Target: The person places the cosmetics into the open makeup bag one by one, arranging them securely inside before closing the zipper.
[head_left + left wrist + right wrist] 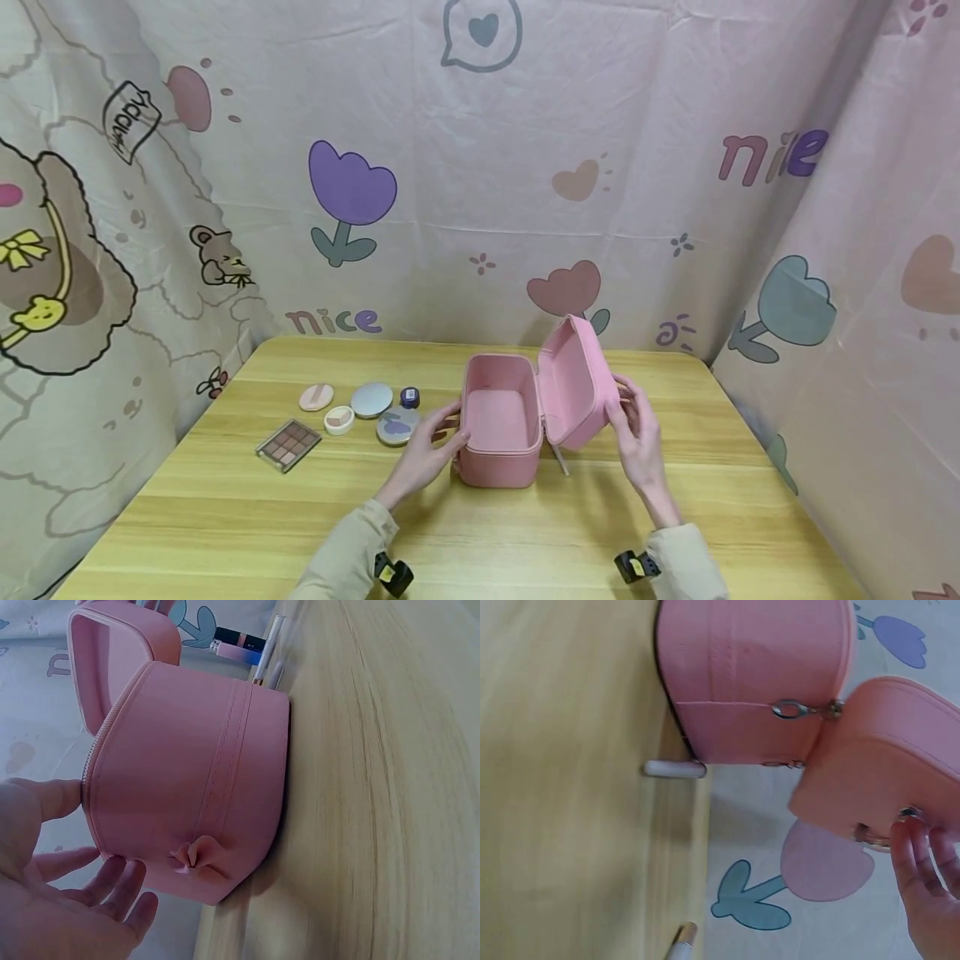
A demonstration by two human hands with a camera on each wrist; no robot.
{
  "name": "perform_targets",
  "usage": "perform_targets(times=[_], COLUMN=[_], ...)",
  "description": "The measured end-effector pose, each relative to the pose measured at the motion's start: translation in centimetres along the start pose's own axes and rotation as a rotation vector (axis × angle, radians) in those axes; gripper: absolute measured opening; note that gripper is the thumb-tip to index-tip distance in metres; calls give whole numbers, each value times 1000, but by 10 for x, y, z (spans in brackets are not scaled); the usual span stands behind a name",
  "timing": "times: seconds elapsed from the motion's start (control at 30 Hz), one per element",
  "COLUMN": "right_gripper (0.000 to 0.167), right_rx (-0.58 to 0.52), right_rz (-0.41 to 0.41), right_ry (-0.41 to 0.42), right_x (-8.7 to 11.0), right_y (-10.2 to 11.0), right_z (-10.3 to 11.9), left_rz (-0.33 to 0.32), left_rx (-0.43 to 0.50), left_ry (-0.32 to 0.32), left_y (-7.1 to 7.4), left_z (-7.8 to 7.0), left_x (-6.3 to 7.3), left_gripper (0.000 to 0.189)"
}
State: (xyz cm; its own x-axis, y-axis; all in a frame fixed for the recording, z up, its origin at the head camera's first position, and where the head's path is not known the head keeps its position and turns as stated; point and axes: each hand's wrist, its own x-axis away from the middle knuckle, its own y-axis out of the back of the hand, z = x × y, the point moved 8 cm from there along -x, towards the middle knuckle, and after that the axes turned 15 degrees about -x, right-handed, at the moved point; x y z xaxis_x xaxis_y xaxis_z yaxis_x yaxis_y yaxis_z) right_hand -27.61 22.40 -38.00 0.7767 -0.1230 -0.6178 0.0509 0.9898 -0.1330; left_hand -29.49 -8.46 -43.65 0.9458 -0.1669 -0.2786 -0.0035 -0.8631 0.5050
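A pink makeup case [501, 468] sits upright on the table with its lid [566, 379] tilted back to the right. Its bare pink lining shows inside. My left hand [427, 454] is at the case's left side, thumb at the zipped rim and fingers loosely bent close to the outer wall. A small pink bow [199, 855] decorates that wall in the left wrist view. On the other side, my right hand [636, 429] holds the lid by its outer end, thumb at the near edge. In the right wrist view, its fingertips rest near a metal fitting [909, 813] of the lid's handle.
Left of the case lie an eyeshadow palette [288, 445], a puff [317, 397], a two-tone round pot [339, 420], a silver compact [372, 400], a patterned compact [398, 427] and a dark blue jar [409, 397]. A slim white tube [673, 769] lies right of the case.
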Motion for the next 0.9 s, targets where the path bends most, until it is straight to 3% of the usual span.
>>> perform_targets(times=[0.17, 0.47, 0.6, 0.9], right_gripper=[31, 25, 24, 42], right_rx=[-36, -111, -126, -130], right_rz=[-81, -128, -107, -18], right_ry=[-75, -195, -236, -270], right_x=[-6, -14, -17, -21], right_y=[10, 18, 20, 18], right_z=[0, -2, -6, -9], left_rz=[4, 16, 21, 24], left_rx=[-1, 3, 2, 7], left_ry=[12, 11, 23, 28], left_y=[-1, 0, -1, 0], left_z=[4, 3, 4, 4], left_x=[1, 1, 1, 1], left_gripper=[48, 49, 50, 49])
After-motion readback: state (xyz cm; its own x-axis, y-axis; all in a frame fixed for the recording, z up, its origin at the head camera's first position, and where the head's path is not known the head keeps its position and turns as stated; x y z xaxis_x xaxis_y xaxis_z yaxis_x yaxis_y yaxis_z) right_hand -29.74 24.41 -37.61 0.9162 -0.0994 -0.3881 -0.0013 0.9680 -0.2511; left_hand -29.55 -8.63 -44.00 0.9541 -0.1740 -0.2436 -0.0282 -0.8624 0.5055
